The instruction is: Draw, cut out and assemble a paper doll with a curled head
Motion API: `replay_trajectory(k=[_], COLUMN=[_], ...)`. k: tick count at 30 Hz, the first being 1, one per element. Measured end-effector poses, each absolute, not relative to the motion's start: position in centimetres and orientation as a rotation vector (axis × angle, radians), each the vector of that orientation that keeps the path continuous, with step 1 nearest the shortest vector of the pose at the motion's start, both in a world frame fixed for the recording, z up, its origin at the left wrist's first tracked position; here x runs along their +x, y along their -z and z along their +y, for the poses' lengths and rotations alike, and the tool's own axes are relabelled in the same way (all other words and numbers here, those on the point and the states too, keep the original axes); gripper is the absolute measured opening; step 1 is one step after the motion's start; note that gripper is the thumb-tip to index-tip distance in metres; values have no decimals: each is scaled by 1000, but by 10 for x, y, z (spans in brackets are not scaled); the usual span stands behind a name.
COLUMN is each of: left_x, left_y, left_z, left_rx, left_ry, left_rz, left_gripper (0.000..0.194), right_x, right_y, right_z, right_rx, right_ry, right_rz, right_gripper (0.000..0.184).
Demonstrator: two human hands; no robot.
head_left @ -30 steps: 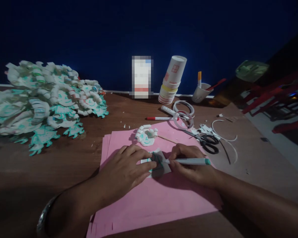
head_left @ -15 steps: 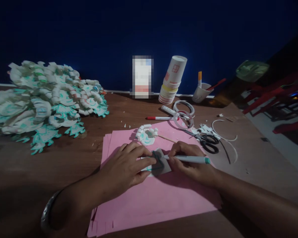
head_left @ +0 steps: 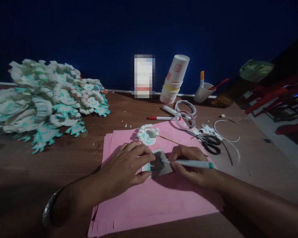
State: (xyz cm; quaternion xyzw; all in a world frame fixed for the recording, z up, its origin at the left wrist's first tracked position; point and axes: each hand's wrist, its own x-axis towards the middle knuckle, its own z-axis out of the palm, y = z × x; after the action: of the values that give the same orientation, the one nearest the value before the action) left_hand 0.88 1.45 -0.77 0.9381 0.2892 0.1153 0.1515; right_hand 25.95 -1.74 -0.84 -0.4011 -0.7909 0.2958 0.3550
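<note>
Left hand [head_left: 127,165], fingers spread, steadies the card [head_left: 160,167]; right hand [head_left: 192,176] pinches the marker [head_left: 195,164]. Too light a left press could let the card slide.

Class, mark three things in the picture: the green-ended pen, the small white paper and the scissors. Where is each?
Green-ended pen [head_left: 195,164]: head view, middle of the barrel.
Small white paper [head_left: 160,167]: head view, its shaded middle.
Scissors [head_left: 203,140]: head view, black handles.
</note>
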Motion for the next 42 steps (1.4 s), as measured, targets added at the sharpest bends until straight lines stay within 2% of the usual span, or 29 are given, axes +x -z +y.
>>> replay_trajectory(k=[4, 8, 11, 16, 42], left_x=[8, 7, 6, 6, 4], left_y=[7, 7, 7, 7, 8], left_z=[17, 17, 17, 17, 18], left_rx=[2645, 2592, 2566, 2549, 2569], left_ry=[-328, -297, -294, -293, -281], left_rz=[827, 835, 844, 827, 819], left_gripper=[34, 43, 45, 36, 36], right_x=[256, 247, 240, 237, 236], right_y=[9, 9, 9, 10, 13], right_z=[-24, -30, -30, -27, -25], right_rx=[-982, -918, -911, -1027, -968], right_ry=[-679, -582, -673, -905, -868], right_rz=[-2112, -2151, -2143, -2040, -2067], right_gripper=[4, 5, 5, 6, 5])
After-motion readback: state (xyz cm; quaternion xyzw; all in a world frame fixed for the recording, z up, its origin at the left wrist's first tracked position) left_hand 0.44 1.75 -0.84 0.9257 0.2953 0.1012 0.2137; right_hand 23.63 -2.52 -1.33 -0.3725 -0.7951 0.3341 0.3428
